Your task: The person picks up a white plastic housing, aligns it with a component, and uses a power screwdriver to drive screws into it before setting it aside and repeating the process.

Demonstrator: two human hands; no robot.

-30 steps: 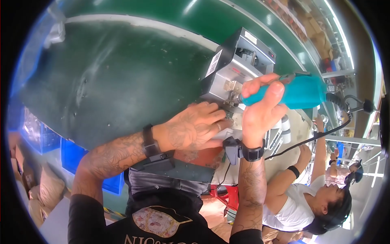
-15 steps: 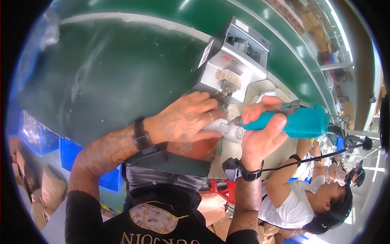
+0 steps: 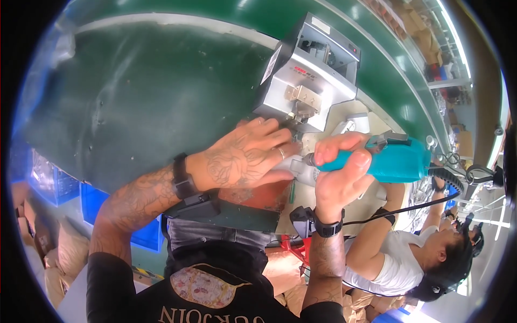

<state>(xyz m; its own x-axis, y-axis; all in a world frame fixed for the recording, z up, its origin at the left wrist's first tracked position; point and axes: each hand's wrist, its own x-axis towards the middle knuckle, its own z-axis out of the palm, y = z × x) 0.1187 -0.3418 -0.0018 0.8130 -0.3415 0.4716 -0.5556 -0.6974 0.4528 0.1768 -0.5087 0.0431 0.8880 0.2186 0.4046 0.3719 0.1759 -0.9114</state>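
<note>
- While two bare hands work in the head view, one teal screwdriver sits in the right hand, whose fingers and thumb wrap round its front end.
- Its long axis runs nearly level across the view, bit toward the left hand, rear end to the right; one black cord leaves that rear end.
- Curled narrow, the left hand grips one white part, thumb along its near side; the part's visible end points right, facing the bit.
- Bit and part look to be touching, though blur and fingers hide the exact spot.
- Both things are right of centre, over the near side of the bench, with one grey-and-black machine just beyond.
- One loose white piece lies between machine and screwdriver.
- Two black wristbands, one per wrist: left band, right band.
- One co-worker in a white top is at the right.
</note>
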